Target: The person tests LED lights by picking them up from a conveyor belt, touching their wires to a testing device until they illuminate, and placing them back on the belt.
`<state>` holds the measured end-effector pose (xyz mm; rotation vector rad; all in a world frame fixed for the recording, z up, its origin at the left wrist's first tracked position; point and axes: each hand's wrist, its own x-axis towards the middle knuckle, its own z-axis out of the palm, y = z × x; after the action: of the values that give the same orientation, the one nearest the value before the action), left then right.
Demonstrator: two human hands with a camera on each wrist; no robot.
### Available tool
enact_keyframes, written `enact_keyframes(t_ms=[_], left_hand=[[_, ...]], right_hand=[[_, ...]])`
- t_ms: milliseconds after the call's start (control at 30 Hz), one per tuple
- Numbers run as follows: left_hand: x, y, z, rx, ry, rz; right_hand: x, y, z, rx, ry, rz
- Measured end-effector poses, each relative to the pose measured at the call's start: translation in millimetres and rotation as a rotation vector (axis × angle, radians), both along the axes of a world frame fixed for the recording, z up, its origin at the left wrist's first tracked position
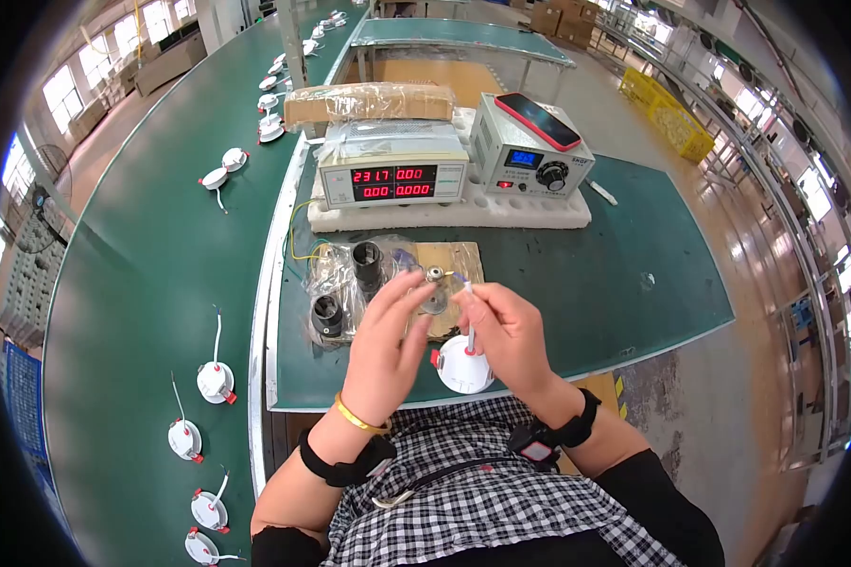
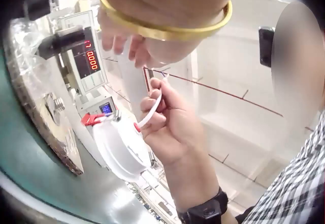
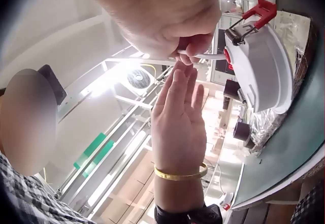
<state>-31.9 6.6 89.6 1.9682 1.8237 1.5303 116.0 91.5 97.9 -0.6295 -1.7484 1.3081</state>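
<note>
My right hand [image 1: 512, 333] pinches the white cable [image 2: 154, 108] of a round white downlight [image 1: 464, 370] close to its stripped wire ends. The downlight hangs from this cable below the fingers; its red-tipped spring clip [image 3: 261, 13] shows in the right wrist view. My left hand [image 1: 384, 348] holds nothing, its fingers fairly straight and pointing forward beside the right fingertips. Just past both hands lies a board [image 1: 461, 257] with a small metal terminal [image 1: 434, 273] and black lamp sockets [image 1: 366, 268], partly wrapped in clear plastic.
Behind the board stand a power meter [image 1: 393, 180] with red digits and a grey regulator box [image 1: 528, 151] bearing a phone [image 1: 538, 121], both on white foam [image 1: 444, 216]. On the long green bench [image 1: 142, 283] at left lie several more downlights [image 1: 216, 382].
</note>
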Motion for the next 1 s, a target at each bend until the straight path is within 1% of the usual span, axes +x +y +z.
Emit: enact_keyframes(t_ms=[33,100,133,167,233,267,333,467,533,567,633,667,700,733,767,800,867,933,1000], left_hand=[[-0.1,-3.1,-9.9,0.001,0.001,0.002],[3.8,-15.2,-34.0,-0.217,-0.823,-0.09],[5.6,-23.7,-42.5,-0.4,-0.965,-0.129],[12.8,-27.0,-61.9,-0.468,-1.246,-0.23],[31.4,-31.3,-59.9,-0.548,-1.42,-0.405],[38.3,-28.7,-60.5,-0.545,-1.426,-0.401],[47.3,-23.0,-62.2,-0.41,-1.326,-0.38],[46.5,-13.5,-66.6,-0.412,-1.249,-0.353],[45.1,-12.6,-68.9,-0.475,-1.119,-0.353],[44.0,-11.6,-69.9,-0.476,-1.121,-0.354],[41.3,-7.5,-72.4,-0.58,-1.229,-0.447],[41.1,-6.1,-74.9,-0.573,-1.233,-0.446],[41.1,-5.0,-77.9,-0.607,-1.311,-0.442],[40.8,-4.5,-80.0,-0.641,-1.389,-0.437],[40.5,-4.3,-80.8,-0.634,-1.392,-0.435],[39.9,-4.0,-81.3,-0.657,-1.434,-0.441],[37.8,-3.0,-82.6,-0.674,-1.477,-0.447],[34.4,-0.2,-84.8,-0.707,-1.538,-0.503],[32.0,2.0,-85.2,-0.705,-1.563,-0.502]], right_hand=[[-0.9,1.2,3.0,0.001,0.001,0.002],[-1.0,2.4,10.1,-0.073,0.049,-0.034],[-1.0,3.9,9.4,-0.073,0.095,-0.032],[-1.3,5.3,9.8,-0.069,0.097,-0.03],[-1.9,6.4,9.5,-0.123,0.118,-0.052],[-2.6,6.2,8.0,-0.125,0.113,-0.047],[-3.6,6.5,5.1,-0.151,0.096,-0.043],[-1.4,11.6,3.6,-0.155,0.026,-0.075],[-0.2,20.1,-2.8,0.012,-0.135,-0.144],[0.2,25.4,-8.6,0.012,-0.137,-0.145],[-1.4,37.8,-22.0,0.314,-0.419,-0.177],[-4.6,39.7,-26.3,0.351,-0.506,-0.176],[-6.1,42.5,-31.3,0.358,-0.508,-0.169],[-7.7,45.1,-36.9,0.411,-0.656,-0.158],[-10.0,47.5,-41.5,0.462,-0.803,-0.147],[-13.0,50.2,-44.5,0.468,-0.803,-0.141],[-18.9,54.5,-48.6,0.56,-0.944,-0.13],[-24.1,57.7,-50.8,0.594,-0.98,-0.126],[-28.9,60.7,-53.0,0.63,-1.015,-0.122]])
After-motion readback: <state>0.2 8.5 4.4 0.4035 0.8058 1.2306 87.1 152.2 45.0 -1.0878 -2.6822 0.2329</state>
